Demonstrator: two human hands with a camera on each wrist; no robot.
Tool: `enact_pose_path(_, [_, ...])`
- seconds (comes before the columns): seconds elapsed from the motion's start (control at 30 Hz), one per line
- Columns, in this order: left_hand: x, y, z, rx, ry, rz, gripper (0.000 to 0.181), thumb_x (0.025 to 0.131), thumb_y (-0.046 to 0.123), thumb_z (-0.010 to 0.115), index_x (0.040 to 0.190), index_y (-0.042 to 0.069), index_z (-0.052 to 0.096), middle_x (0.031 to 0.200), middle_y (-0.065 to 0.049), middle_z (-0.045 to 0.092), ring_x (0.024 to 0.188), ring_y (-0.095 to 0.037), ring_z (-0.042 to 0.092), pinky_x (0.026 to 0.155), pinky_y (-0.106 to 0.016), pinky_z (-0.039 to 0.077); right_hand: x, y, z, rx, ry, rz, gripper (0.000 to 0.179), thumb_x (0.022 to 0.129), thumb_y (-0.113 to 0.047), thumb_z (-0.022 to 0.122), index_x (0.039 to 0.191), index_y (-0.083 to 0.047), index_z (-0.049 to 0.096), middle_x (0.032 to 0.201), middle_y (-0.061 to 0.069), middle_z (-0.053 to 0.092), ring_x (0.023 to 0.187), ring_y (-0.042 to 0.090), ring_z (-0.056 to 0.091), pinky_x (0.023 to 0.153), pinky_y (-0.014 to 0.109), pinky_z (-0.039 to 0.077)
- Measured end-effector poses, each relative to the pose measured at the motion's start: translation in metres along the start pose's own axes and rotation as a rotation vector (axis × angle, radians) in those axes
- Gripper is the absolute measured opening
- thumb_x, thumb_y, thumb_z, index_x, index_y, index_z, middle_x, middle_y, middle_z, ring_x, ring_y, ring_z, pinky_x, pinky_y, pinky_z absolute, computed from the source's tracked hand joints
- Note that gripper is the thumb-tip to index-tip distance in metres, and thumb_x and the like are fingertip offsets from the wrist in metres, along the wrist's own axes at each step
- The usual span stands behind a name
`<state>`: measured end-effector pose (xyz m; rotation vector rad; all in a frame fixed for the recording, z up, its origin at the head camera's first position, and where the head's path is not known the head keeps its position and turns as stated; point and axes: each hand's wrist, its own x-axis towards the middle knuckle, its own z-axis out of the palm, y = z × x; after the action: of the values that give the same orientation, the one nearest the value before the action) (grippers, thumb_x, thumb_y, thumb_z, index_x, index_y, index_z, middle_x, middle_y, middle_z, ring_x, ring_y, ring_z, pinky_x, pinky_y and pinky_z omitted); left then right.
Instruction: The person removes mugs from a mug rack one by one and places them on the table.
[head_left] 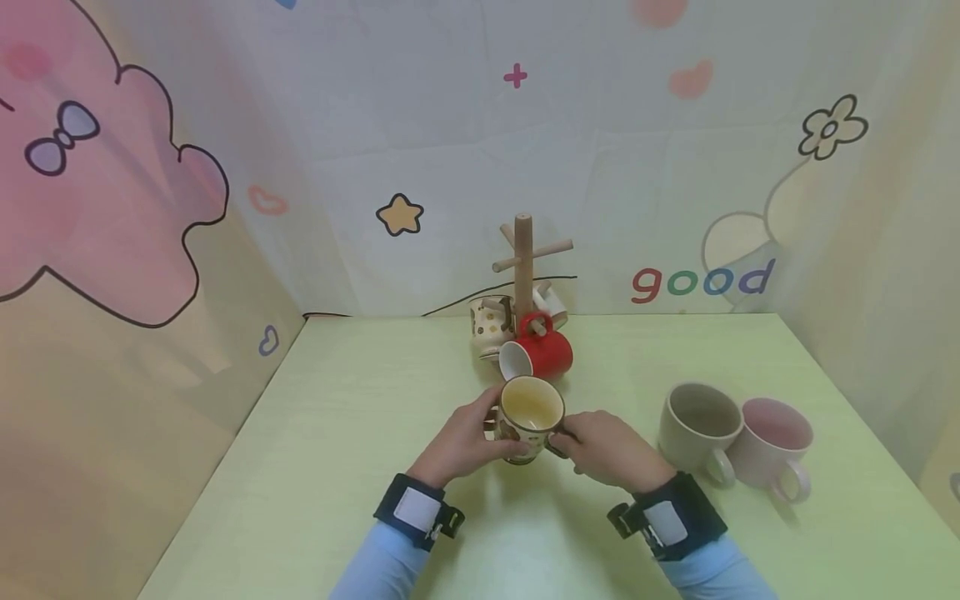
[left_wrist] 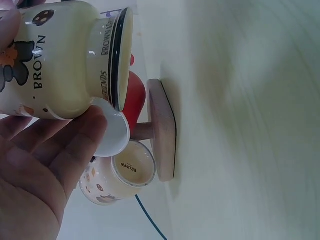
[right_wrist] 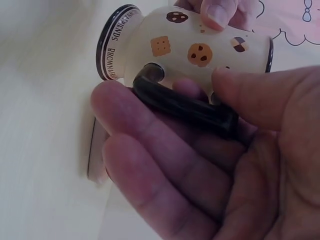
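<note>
A cream mug (head_left: 532,407) with cookie prints and a dark handle (right_wrist: 185,107) is held upright between both hands at the middle of the table. My left hand (head_left: 467,440) grips its left side, fingers and thumb around the body. On the other side, my right hand (head_left: 609,450) holds the dark handle, its thumb against the mug. Just behind stands a wooden mug rack (head_left: 523,275). From its lower pegs hang a red mug (head_left: 555,356), tipped sideways, a patterned cream mug (head_left: 486,327) and a white mug (head_left: 553,305), partly hidden by the post.
At the right of the table (head_left: 337,400) a grey mug (head_left: 684,433) and a pink mug (head_left: 761,454) stand upright side by side, handles facing the near side. The rack's upper pegs (head_left: 553,247) carry nothing. A printed curtain (head_left: 450,125) closes off the back.
</note>
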<state>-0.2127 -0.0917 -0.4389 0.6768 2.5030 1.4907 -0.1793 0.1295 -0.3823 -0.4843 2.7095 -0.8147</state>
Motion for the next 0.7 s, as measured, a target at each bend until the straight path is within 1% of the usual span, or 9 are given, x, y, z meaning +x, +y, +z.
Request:
enact_pose_path(0.1, [0.0,0.0,-0.001,0.014,-0.014,-0.005,0.085,0.08,0.032,0.084,0.151,0.027,0.037,0.138,0.006,0.055,0.121,-0.022,0.056,0.098,-0.042,0.047,0.0,0.0,0.0,0.009,-0.002,0.0,0.012,0.097,-0.017,0.064,0.103,-0.006,0.067,0.075,0.001,0.06,0.066,0.018,0.058,0.061,0.032,0.051])
enact_pose_path(0.2, [0.0,0.002,-0.001,0.04,-0.024,-0.016,0.086,0.08,0.034,0.084,0.152,0.027,0.036,0.138,0.006,0.055,0.122,-0.023,0.055,0.099,-0.043,0.047,-0.001,0.0,0.0,0.005,0.007,0.0,0.011,0.097,-0.015,0.064,0.1,-0.006,0.067,0.074,0.001,0.06,0.065,0.018,0.057,0.06,0.032,0.05])
enact_pose_path(0.4, [0.001,0.007,-0.003,0.134,-0.04,-0.045,0.086,0.08,0.04,0.083,0.151,0.025,0.037,0.134,0.006,0.058,0.124,-0.022,0.054,0.101,-0.047,0.045,-0.002,0.0,-0.001,-0.019,0.035,-0.013,0.01,0.097,-0.015,0.064,0.092,-0.006,0.066,0.071,0.001,0.061,0.063,0.016,0.056,0.058,0.031,0.047])
enact_pose_path(0.57, [0.0,0.01,-0.005,0.188,-0.047,-0.038,0.084,0.079,0.041,0.083,0.15,0.025,0.04,0.133,0.007,0.059,0.127,-0.02,0.052,0.103,-0.048,0.043,-0.004,0.0,-0.002,-0.057,0.073,-0.042,0.013,0.097,-0.016,0.064,0.088,-0.007,0.066,0.068,0.0,0.059,0.061,0.015,0.054,0.057,0.03,0.044])
enact_pose_path(0.7, [-0.001,0.012,-0.007,0.222,-0.046,-0.036,0.083,0.08,0.042,0.083,0.15,0.024,0.041,0.138,0.005,0.057,0.131,-0.022,0.05,0.105,-0.049,0.042,-0.004,0.001,-0.003,-0.078,0.099,-0.052,0.013,0.096,-0.016,0.065,0.087,-0.007,0.066,0.066,-0.002,0.058,0.06,0.015,0.053,0.056,0.03,0.043])
